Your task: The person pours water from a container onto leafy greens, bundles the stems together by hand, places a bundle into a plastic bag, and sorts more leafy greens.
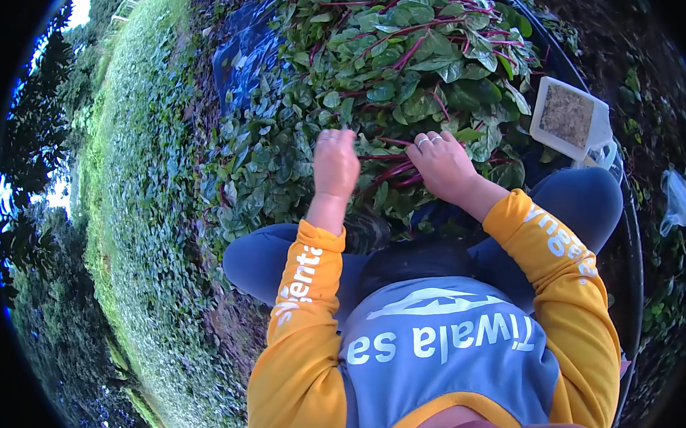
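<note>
Leafy greens with purple-red stems (427,38), cut and piled up, lie in front of my crossed legs. My right hand (442,162), with rings on it, is closed around a small bundle of red stems (391,171) at the near side of the pile. Beside it on the left, my left hand (335,164) is closed with fingers pinched together, just over the leaves. A bit of green shows at its fingertips, but I cannot make out what it grips.
A cut-open whitish plastic jug (601,122) with brown stuff in it lies right of the pile. Blue plastic sheeting (237,62) shows at the back left. A dark hose (635,278) runs along the right, near a clear plastic bag (678,203). Dense low plants (152,222) cover the left.
</note>
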`<act>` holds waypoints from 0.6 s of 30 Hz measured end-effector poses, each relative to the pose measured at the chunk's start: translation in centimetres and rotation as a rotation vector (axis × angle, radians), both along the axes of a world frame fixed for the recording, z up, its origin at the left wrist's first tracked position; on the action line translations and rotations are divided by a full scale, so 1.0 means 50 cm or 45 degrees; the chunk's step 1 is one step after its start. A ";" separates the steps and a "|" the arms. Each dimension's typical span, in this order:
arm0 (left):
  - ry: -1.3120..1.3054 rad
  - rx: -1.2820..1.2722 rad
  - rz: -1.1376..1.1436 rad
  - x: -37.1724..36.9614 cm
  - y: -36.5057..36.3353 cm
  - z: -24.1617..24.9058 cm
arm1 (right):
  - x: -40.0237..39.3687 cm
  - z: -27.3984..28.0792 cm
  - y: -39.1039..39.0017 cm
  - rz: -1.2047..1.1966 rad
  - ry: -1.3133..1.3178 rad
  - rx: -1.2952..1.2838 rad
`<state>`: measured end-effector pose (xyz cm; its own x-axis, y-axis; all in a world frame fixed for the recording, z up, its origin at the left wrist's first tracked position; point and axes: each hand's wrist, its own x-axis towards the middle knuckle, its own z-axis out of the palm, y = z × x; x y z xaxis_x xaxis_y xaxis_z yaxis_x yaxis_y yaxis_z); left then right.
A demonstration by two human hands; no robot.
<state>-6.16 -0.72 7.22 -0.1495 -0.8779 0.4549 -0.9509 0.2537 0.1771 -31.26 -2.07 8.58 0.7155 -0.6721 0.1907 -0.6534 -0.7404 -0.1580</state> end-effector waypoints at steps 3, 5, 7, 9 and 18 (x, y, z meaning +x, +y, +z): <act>0.027 0.151 0.444 0.156 -0.005 -0.026 | -0.011 0.007 -0.002 0.026 0.026 -0.107; -0.466 -0.342 0.686 0.192 0.009 -0.077 | -0.018 0.003 -0.005 0.043 -0.001 -0.131; -0.037 0.156 0.592 0.200 0.007 -0.067 | -0.019 -0.002 0.000 0.066 -0.117 -0.096; 0.457 0.529 0.298 0.171 0.007 -0.104 | -0.018 0.002 0.002 0.103 -0.111 -0.116; 0.697 0.252 0.082 0.044 0.015 -0.066 | -0.015 -0.007 -0.002 0.113 -0.135 -0.128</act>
<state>-3.95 0.01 3.92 0.1179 -0.9536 0.2769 -0.7200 0.1099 0.6852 -32.03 -2.17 8.23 0.7437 -0.5806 0.3315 -0.5680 -0.8102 -0.1448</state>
